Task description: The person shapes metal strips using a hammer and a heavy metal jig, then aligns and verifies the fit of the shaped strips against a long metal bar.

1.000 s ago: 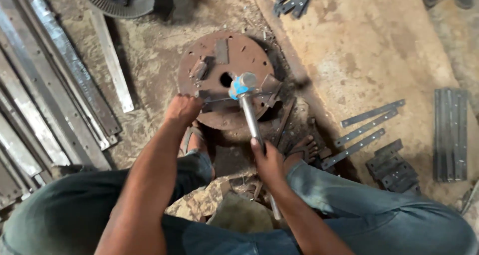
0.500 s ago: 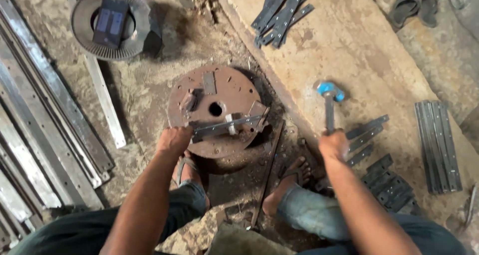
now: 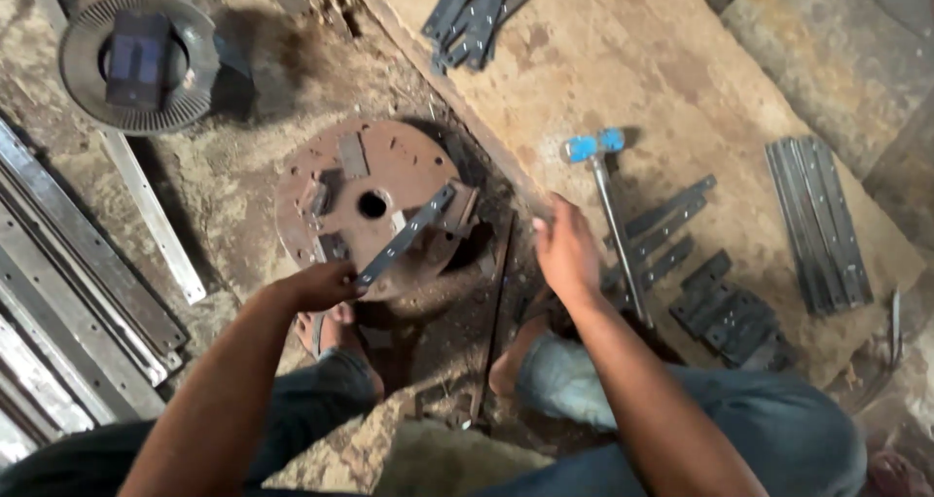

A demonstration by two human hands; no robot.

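Seen from above, the person's two arms are bare from the elbow down, with no sleeves, gloves, watch or rings visible. The left hand (image 3: pixel 326 285) and the right hand (image 3: pixel 566 254) are both uncovered. The fingers (image 3: pixel 545 227) of the right hand show short, pale nails. The person wears blue-grey denim trousers (image 3: pixel 769 429), the cloth worn and dusty, with the hems (image 3: pixel 550 361) bunched just above the ankles. Both feet are bare: the left foot (image 3: pixel 331 327) shows its toes, and the right foot (image 3: pixel 508 366) shows partly beneath the trouser hem.
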